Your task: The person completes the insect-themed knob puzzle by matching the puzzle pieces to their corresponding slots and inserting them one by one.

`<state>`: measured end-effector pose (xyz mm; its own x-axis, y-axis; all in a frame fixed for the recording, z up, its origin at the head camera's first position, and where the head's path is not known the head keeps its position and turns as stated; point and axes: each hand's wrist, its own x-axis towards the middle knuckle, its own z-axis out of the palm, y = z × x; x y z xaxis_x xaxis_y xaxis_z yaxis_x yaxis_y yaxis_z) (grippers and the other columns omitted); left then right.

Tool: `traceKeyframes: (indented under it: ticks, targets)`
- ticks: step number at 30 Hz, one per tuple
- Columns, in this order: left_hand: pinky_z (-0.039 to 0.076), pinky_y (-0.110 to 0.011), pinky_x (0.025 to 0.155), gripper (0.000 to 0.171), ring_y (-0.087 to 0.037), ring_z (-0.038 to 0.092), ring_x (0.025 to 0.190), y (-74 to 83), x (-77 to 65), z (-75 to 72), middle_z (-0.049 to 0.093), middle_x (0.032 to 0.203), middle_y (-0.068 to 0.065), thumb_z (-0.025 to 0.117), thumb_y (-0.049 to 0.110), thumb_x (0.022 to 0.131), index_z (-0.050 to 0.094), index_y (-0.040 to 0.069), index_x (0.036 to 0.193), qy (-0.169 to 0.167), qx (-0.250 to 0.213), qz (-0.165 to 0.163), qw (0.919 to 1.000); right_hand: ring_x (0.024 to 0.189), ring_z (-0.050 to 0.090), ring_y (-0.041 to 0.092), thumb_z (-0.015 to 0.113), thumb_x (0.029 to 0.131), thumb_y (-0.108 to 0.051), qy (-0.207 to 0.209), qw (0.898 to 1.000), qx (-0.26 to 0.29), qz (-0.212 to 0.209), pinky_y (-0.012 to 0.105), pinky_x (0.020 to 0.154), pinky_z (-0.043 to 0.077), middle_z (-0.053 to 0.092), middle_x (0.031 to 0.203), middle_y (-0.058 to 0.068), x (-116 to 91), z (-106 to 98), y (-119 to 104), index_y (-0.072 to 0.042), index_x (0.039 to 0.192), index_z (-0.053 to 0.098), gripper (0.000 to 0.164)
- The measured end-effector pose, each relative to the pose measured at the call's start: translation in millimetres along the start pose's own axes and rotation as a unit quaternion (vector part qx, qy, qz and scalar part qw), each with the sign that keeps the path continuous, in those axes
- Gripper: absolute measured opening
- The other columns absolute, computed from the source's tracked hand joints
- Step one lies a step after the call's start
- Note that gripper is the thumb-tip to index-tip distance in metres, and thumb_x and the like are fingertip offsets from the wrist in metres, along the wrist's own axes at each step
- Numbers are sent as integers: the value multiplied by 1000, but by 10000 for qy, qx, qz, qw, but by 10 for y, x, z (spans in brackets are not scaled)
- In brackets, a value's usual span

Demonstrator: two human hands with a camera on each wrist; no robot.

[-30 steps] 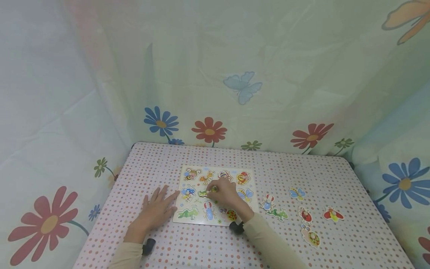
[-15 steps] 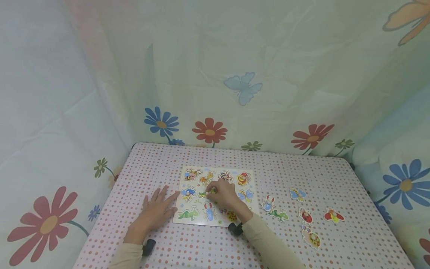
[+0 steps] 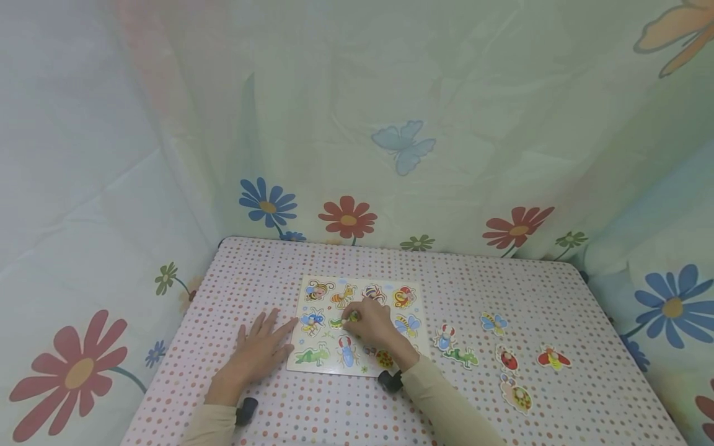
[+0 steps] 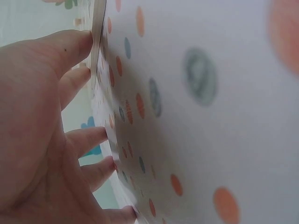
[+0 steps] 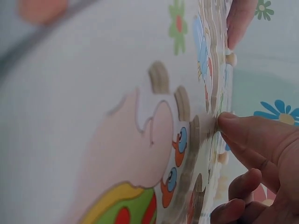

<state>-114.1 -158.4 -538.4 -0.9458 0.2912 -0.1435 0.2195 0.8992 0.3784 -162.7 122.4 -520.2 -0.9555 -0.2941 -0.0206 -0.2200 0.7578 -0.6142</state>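
A wooden insect peg puzzle board (image 3: pixel 332 366) lies flat on the dotted table. My right hand (image 3: pixel 376 322) is over its middle, thumb and forefinger pinching a green caterpillar puzzle piece (image 3: pixel 336 323). The fingers hide part of this piece; whether it sits fully in its recess I cannot tell. In the right wrist view, the right hand (image 5: pixel 275 158) has its thumb tip down at the board's surface, behind the snail picture (image 5: pixel 140 158). My left hand (image 3: pixel 256 350) rests with spread fingers at the board's left edge. In the left wrist view, its thumb and forefinger touch that edge (image 4: pixel 97 42).
Loose pieces lie right of the board: a stag beetle (image 3: pixel 445 337), a grasshopper (image 3: pixel 462 356), a blue-winged insect (image 3: pixel 494 322), a ladybird (image 3: pixel 507 358), a snail (image 3: pixel 516 394) and a red-winged bug (image 3: pixel 554 357). A flower-printed curtain (image 3: pixel 312 155) stands behind the table.
The right hand's fingers and the caterpillar piece have shifted very slightly over the same spot. The left hand and the loose pieces have stayed in place.
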Motion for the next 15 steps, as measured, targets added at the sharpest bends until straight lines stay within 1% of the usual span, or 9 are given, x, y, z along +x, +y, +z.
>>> traceKeyframes:
  ticks: [3, 5, 8, 9, 11, 12, 14, 15]
  targets:
    - [0, -73, 111, 57, -46, 9, 149, -9, 3, 7, 15, 165, -16, 54, 40, 102, 37, 32, 156, 17, 28, 10, 10000, 60, 49, 15, 79, 87, -24, -35, 10000, 28, 26, 43, 76, 29, 50, 54, -7, 5, 1, 3, -24, 92, 76, 7]
    - [0, -74, 111, 57, -46, 9, 149, -14, 3, 13, 16, 165, -16, 55, 39, 102, 38, 32, 156, 34, 22, 21, 10000, 59, 49, 15, 78, 87, -24, -68, 10000, 62, 31, 45, 78, 30, 50, 54, -6, 5, -5, 8, -24, 93, 76, 7]
    - [0, -73, 111, 57, -46, 8, 149, -20, 6, 21, 15, 165, -15, 54, 40, 102, 38, 32, 156, 19, 0, 17, 10000, 62, 49, 13, 78, 88, -25, -74, 9999, 99, 54, 51, 82, 33, 52, 61, -8, -11, -40, 9, -24, 97, 76, 9]
    - [0, -73, 111, 57, -45, 8, 149, -22, 6, 22, 15, 165, -15, 54, 40, 102, 37, 33, 156, 13, -3, 20, 10000, 60, 50, 12, 78, 89, -24, -33, 9999, 99, 25, 55, 86, 34, 52, 63, -8, -19, -61, 10, -23, 98, 76, 10]
    - [0, -73, 112, 57, -45, 8, 149, -26, 8, 25, 14, 166, -15, 54, 40, 102, 37, 33, 156, -11, -3, 21, 10000, 60, 48, 12, 77, 89, -20, 106, 9999, 108, -80, 56, 80, 39, 52, 67, -6, -38, -122, 1, -20, 100, 77, 11]
    - [0, -73, 112, 57, -45, 8, 149, -26, 9, 25, 14, 166, -15, 54, 40, 102, 37, 33, 156, -10, 0, 22, 10000, 59, 47, 12, 77, 89, -18, 181, 9997, 116, -121, 54, 75, 42, 52, 69, -6, -48, -158, -4, -19, 100, 77, 11]
    - [0, -74, 111, 57, -45, 7, 149, -25, 8, 21, 14, 166, -15, 54, 39, 103, 37, 33, 156, -7, 8, 20, 10000, 57, 46, 13, 77, 88, -13, 343, 9991, 145, -198, 44, 63, 44, 52, 71, -4, -69, -237, -14, -15, 100, 77, 11]
    - [0, -74, 111, 57, -46, 8, 149, -23, 7, 18, 14, 165, -16, 54, 39, 103, 37, 32, 156, -3, 14, 18, 10000, 56, 45, 14, 77, 88, -12, 396, 9988, 155, -234, 39, 57, 43, 52, 72, -3, -81, -278, -16, -14, 100, 78, 12]
